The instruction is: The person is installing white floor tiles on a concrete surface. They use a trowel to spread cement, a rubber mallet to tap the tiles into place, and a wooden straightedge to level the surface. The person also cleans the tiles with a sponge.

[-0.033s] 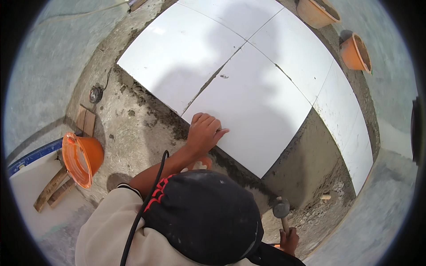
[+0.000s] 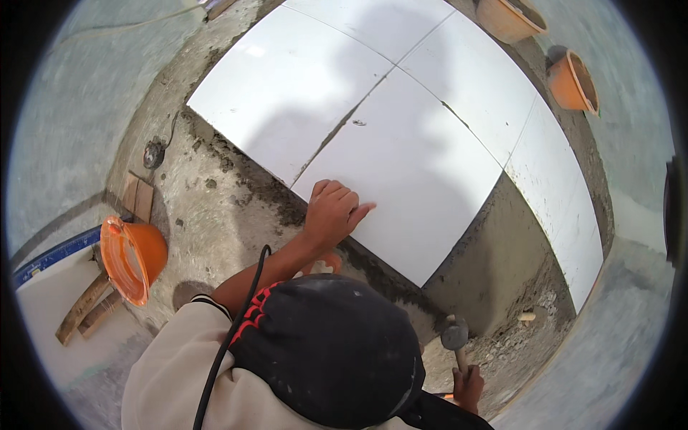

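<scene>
My left hand (image 2: 331, 213) rests near the close corner of a large white floor tile (image 2: 423, 165). Its fingers are curled under, the thumb sticks out to the right, and nothing shows in its grasp. Low on the right, my right hand (image 2: 468, 387) grips the handle of a mallet with a dark round head (image 2: 454, 335), held apart from the tile. Several more white tiles (image 2: 287, 79) adjoin this one, with a dark gap (image 2: 337, 134) along its left side. Grey mortar (image 2: 494, 247) lies exposed at its right.
An orange bucket (image 2: 147, 251) lies tipped at the left, by wood pieces (image 2: 80, 308) and a blue straightedge (image 2: 54, 254). Two orange buckets (image 2: 571, 82) (image 2: 510, 20) stand along the right wall. An orange object (image 2: 322, 264) is partly hidden below my forearm. Rubble (image 2: 548, 315) borders the mortar.
</scene>
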Demonstrator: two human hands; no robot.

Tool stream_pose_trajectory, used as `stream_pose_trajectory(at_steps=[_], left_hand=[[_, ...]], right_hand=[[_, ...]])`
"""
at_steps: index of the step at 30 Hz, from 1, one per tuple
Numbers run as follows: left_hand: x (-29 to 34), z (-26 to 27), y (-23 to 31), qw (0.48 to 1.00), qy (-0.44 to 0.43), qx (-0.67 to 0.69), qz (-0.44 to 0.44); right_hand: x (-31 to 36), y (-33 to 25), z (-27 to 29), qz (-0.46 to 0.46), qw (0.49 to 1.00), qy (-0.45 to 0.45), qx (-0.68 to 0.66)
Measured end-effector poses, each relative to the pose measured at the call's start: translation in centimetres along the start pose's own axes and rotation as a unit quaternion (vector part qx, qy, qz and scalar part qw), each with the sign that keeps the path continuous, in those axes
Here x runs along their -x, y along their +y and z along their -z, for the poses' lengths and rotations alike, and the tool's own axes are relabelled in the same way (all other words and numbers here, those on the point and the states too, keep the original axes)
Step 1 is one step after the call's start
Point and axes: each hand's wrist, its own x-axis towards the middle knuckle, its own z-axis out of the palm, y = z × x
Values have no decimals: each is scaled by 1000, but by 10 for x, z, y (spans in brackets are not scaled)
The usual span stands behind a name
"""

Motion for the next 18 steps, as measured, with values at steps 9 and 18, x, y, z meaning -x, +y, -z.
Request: stream_pose_trajectory(at_steps=[9,18], left_hand=[[-76,-76,34,991,-80,-17,-110],[-88,-86,50,987,-118,-80,-78]], right_hand=[[-121,-119,53,79,991,-58,-94],[-224,-289,-43,-46,803,14,-594]])
